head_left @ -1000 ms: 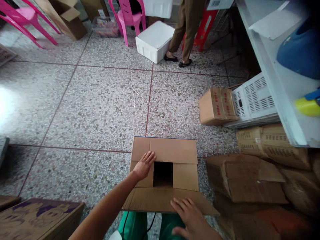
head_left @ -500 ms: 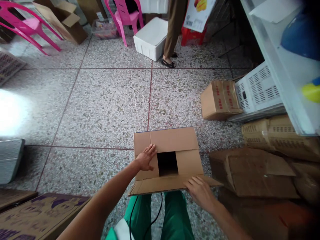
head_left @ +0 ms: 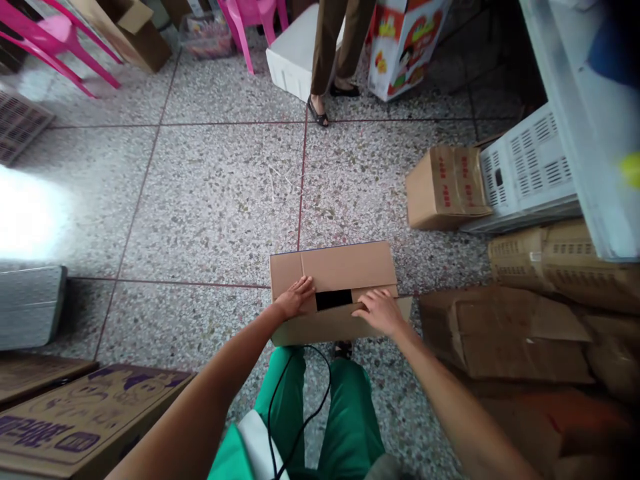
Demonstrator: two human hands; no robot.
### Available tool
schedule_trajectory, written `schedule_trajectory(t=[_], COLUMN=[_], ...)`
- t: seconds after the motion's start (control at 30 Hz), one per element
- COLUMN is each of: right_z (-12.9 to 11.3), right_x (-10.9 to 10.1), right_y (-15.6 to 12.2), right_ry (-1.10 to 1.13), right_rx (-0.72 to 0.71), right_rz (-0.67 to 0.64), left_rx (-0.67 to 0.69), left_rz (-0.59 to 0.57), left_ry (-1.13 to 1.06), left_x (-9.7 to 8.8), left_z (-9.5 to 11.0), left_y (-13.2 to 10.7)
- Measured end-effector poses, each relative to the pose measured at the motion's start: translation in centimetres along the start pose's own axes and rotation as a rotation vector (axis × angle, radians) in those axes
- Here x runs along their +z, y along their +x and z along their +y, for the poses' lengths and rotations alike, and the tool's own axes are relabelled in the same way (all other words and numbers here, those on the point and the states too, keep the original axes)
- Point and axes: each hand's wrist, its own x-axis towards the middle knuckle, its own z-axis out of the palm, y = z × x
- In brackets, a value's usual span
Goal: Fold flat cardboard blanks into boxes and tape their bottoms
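A brown cardboard box (head_left: 345,267) stands on the floor just in front of my knees. Its far flap lies folded in, and the near flap (head_left: 320,327) is tipped partway over the top. Between them a dark gap (head_left: 334,299) shows; what is inside cannot be seen. My left hand (head_left: 296,297) rests on the left side of the box top, fingers stretched out. At the right, my right hand (head_left: 379,311) has its fingers bent over the upper edge of the near flap, its thumb on the flap's outer side.
A person in brown trousers (head_left: 327,47) stands by a white foam box (head_left: 290,67) and a printed carton (head_left: 400,53). Cartons (head_left: 520,333) and a white crate (head_left: 525,167) line the right, below a table (head_left: 575,133). A printed box (head_left: 85,413) lies at the near left.
My right hand has moved up and inward with the near flap, narrowing the dark gap. My left hand stays on the box top. The other person has shifted, and the printed carton now stands lower.
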Motion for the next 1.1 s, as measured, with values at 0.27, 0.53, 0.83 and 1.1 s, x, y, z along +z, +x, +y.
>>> schedule_trajectory(t=[0.27,0.53,0.83,1.1], right_z=[1.6,1.5,9.6,9.9], right_x=[5.5,5.8,7.2,7.9], right_y=[2.7,2.4,2.4,1.8], right_ry=[0.029,0.015,0.709,0.667], right_rx=[0.154,0.375,0.835,0.765], right_rz=[0.113,0.369,0.108,0.164], left_rx=[-0.011,-0.018,-0.094,-0.795], left_rz=[0.055,0.269,0.374,0.828], left_ry=[-0.023,0.206,0.298,-0.007], left_x=[-0.9,2.0,3.6,6.7], left_z=[0.0,-0.8,-1.2,1.4], left_y=[-0.5,-0.7,-1.6,-0.9])
